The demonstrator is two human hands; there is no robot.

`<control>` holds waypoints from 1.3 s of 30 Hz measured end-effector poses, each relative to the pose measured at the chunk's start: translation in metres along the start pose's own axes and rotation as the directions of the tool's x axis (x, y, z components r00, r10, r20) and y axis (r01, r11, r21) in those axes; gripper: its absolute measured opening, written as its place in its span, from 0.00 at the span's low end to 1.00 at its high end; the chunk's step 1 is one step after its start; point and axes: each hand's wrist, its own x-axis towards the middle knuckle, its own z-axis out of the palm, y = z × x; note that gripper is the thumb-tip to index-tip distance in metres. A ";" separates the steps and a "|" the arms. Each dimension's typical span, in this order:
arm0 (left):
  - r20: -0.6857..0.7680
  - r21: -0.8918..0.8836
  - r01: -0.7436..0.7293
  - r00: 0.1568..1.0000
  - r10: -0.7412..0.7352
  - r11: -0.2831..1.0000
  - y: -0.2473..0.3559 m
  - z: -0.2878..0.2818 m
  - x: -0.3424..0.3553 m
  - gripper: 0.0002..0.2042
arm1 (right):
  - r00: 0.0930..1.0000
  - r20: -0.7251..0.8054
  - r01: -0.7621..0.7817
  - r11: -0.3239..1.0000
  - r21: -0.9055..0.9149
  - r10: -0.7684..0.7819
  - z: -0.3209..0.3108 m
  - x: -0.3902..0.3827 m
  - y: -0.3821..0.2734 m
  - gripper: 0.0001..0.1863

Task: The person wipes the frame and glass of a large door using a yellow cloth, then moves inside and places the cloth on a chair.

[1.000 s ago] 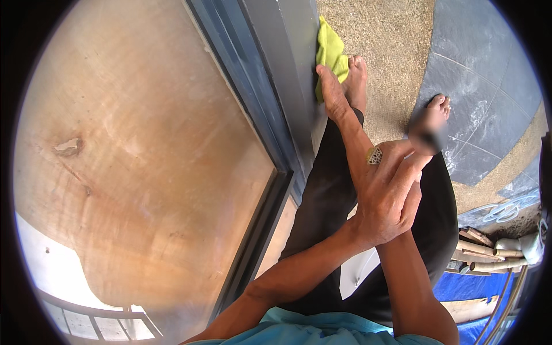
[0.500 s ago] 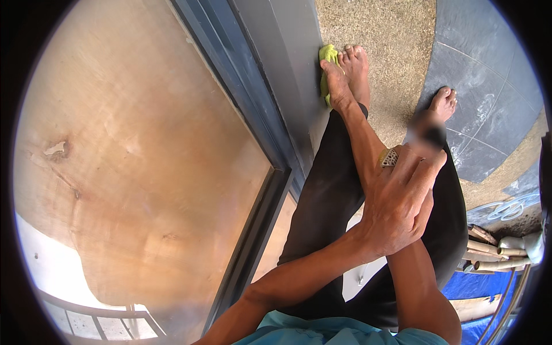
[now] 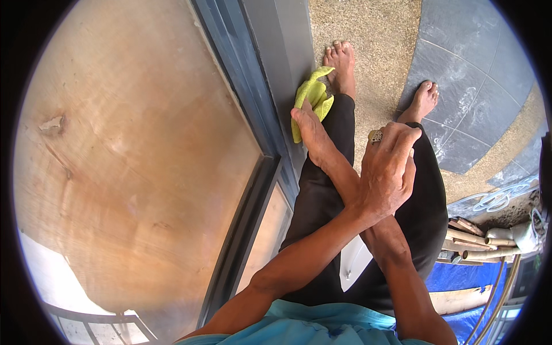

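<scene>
My forearms cross over my lap. Reaching to the left beneath the other arm, my right hand (image 3: 315,131) grips a yellow-green cloth (image 3: 312,95) beside the dark grey frame (image 3: 285,69). Part of the cloth hangs loose past the fingers. My left hand (image 3: 391,167) lies over the crossing, above my right thigh, its fingers curled. A small round patterned piece (image 3: 375,136) shows at its finger side; I cannot tell if it is a ring or something held. The palm is hidden.
A large glass pane (image 3: 144,144) over wood-toned board fills the left. Pebbled floor (image 3: 374,34) and grey tiles (image 3: 460,75) lie ahead by my bare feet. Bamboo poles (image 3: 489,253), a coiled pale hose (image 3: 500,198) and blue sheeting (image 3: 460,282) are at right. Something white (image 3: 353,261) shows between my legs.
My right hand has drawn the cloth nearer along the frame, away from my left foot. The left hand has shifted slightly up and left in view.
</scene>
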 end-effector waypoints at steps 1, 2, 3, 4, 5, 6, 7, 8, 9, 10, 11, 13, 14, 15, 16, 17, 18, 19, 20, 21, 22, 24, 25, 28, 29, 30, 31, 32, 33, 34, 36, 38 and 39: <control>-0.003 0.007 0.002 1.000 -0.002 1.000 0.000 0.001 0.002 0.19 | 1.000 -0.010 0.001 1.000 0.008 -0.001 -0.001 -0.002 -0.001 0.43; -0.007 -0.008 0.009 1.000 -0.009 1.000 0.001 0.001 0.003 0.19 | 1.000 -0.018 0.001 1.000 0.015 -0.001 -0.001 -0.003 -0.002 0.43; -0.019 -0.005 0.002 1.000 -0.002 1.000 0.003 0.000 0.003 0.18 | 0.999 -0.042 0.011 1.000 0.014 -0.010 -0.001 -0.001 -0.003 0.43; -0.043 0.005 -0.011 0.999 0.011 1.000 0.004 -0.004 0.005 0.17 | 0.998 -0.052 0.026 1.000 0.008 -0.026 -0.001 0.008 -0.001 0.43; -0.051 0.015 -0.041 0.998 0.041 0.999 0.007 -0.005 0.012 0.17 | 0.996 -0.073 0.060 0.998 0.010 -0.059 -0.006 0.026 -0.001 0.43; -0.062 0.014 -0.039 0.997 0.039 0.999 0.012 -0.005 0.017 0.17 | 0.996 -0.077 0.044 0.998 0.040 -0.041 -0.010 0.044 -0.002 0.43; -0.047 -0.002 -0.053 0.997 0.053 0.999 0.016 -0.002 0.024 0.18 | 0.993 -0.108 0.048 0.996 0.075 -0.040 -0.025 0.072 -0.001 0.43; -0.052 -0.008 -0.055 0.997 0.054 0.998 0.019 -0.004 0.027 0.18 | 0.993 -0.117 0.038 0.994 0.106 -0.026 -0.027 0.088 -0.009 0.43; -0.051 -0.035 -0.062 0.997 0.060 0.997 0.021 -0.004 0.033 0.18 | 0.988 -0.136 0.090 0.991 0.095 -0.077 -0.030 0.103 -0.017 0.42; -0.068 -0.053 -0.049 0.997 0.045 0.997 0.023 -0.008 0.032 0.18 | 0.985 -0.135 0.118 0.990 0.081 -0.106 -0.021 0.107 -0.027 0.41; -0.081 -0.072 -0.037 0.996 0.032 0.997 0.023 -0.012 0.033 0.19 | 0.981 -0.136 0.147 0.987 0.069 -0.136 -0.013 0.110 -0.038 0.40; -0.101 -0.037 -0.066 0.993 0.062 0.997 0.021 -0.019 0.039 0.18 | 0.978 -0.103 0.185 0.982 0.044 -0.180 -0.004 0.124 -0.070 0.41; -0.112 -0.026 -0.067 0.992 0.064 0.997 0.024 -0.022 0.040 0.18 | 0.976 -0.087 0.202 0.979 0.032 -0.199 -0.002 0.131 -0.085 0.41; -0.124 -0.014 -0.067 0.990 0.064 0.998 0.026 -0.026 0.042 0.17 | 0.974 -0.071 0.218 0.976 0.019 -0.216 0.001 0.138 -0.102 0.42; -0.128 -0.001 -0.087 0.988 0.086 0.996 0.026 -0.026 0.045 0.17 | 0.957 -0.049 0.285 0.958 0.006 -0.285 0.002 0.147 -0.122 0.42; -0.132 0.014 -0.106 0.985 0.107 0.994 0.027 -0.027 0.050 0.17 | 0.936 -0.026 0.351 0.936 -0.004 -0.351 0.001 0.159 -0.145 0.42; -0.140 0.034 -0.123 0.982 0.127 0.992 0.029 -0.028 0.053 0.16 | 0.911 0.003 0.412 0.911 -0.012 -0.412 0.003 0.169 -0.168 0.43; -0.147 0.055 -0.151 0.977 0.158 0.987 0.029 -0.030 0.056 0.16 | 0.883 0.029 0.469 0.883 -0.022 -0.469 0.002 0.178 -0.187 0.43; -0.162 0.082 -0.175 0.969 0.186 0.981 0.029 -0.035 0.059 0.16 | 0.869 0.076 0.491 0.871 -0.002 -0.489 0.006 0.184 -0.206 0.43; -0.173 0.106 -0.197 0.962 0.213 0.975 0.028 -0.039 0.060 0.15 | 0.854 0.118 0.509 0.861 0.017 -0.507 0.008 0.189 -0.223 0.42; -0.184 0.120 -0.191 0.960 0.210 0.974 0.029 -0.043 0.061 0.15 | 0.837 0.156 0.525 0.850 0.038 -0.524 0.006 0.196 -0.227 0.42; -0.210 0.145 -0.178 0.956 0.206 0.973 0.029 -0.050 0.061 0.15 | 0.836 0.091 0.542 0.840 0.023 -0.542 0.005 0.200 -0.220 0.41; -0.199 0.128 -0.160 0.963 0.183 0.979 0.031 -0.050 0.062 0.15 | 0.833 0.052 0.551 0.835 0.012 -0.550 -0.002 0.204 -0.211 0.40; -0.178 0.093 -0.108 0.976 0.123 0.990 0.035 -0.051 0.068 0.15 | 0.942 -0.147 0.314 0.946 0.081 -0.300 -0.019 0.207 -0.155 0.38; -0.166 0.082 -0.087 0.981 0.100 0.993 0.036 -0.050 0.068 0.15 | 0.959 -0.169 0.242 0.967 0.081 -0.226 -0.024 0.205 -0.138 0.38; -0.159 0.076 -0.067 0.984 0.078 0.995 0.036 -0.049 0.068 0.15 | 0.970 -0.171 0.187 0.979 0.087 -0.170 -0.025 0.205 -0.127 0.37; -0.165 0.078 -0.080 0.982 0.092 0.994 0.036 -0.049 0.070 0.15 | 0.976 -0.173 0.147 0.985 0.092 -0.130 -0.025 0.202 -0.124 0.37; -0.168 0.080 -0.094 0.980 0.107 0.992 0.035 -0.049 0.072 0.15 | 0.978 -0.172 0.137 0.986 0.098 -0.119 -0.028 0.206 -0.126 0.37; -0.169 0.081 -0.109 0.978 0.122 0.991 0.035 -0.047 0.074 0.16 | 0.979 -0.166 0.137 0.985 0.101 -0.119 -0.029 0.212 -0.131 0.37; -0.157 0.075 -0.103 0.981 0.114 0.992 0.035 -0.046 0.074 0.16 | 0.979 -0.163 0.144 0.984 0.106 -0.125 -0.031 0.217 -0.140 0.37; -0.127 0.049 -0.119 0.984 0.125 0.992 0.036 -0.042 0.080 0.16 | 0.965 -0.153 0.230 0.969 0.096 -0.213 -0.042 0.221 -0.175 0.36; -0.219 0.101 -0.138 0.963 0.157 0.985 0.029 -0.054 0.078 0.16 | 0.957 -0.020 0.288 0.957 0.021 -0.288 -0.003 0.198 -0.206 0.37; -0.241 0.114 -0.155 0.954 0.179 0.981 0.028 -0.055 0.078 0.16 | 0.944 0.023 0.330 0.944 -0.010 -0.329 0.005 0.188 -0.223 0.38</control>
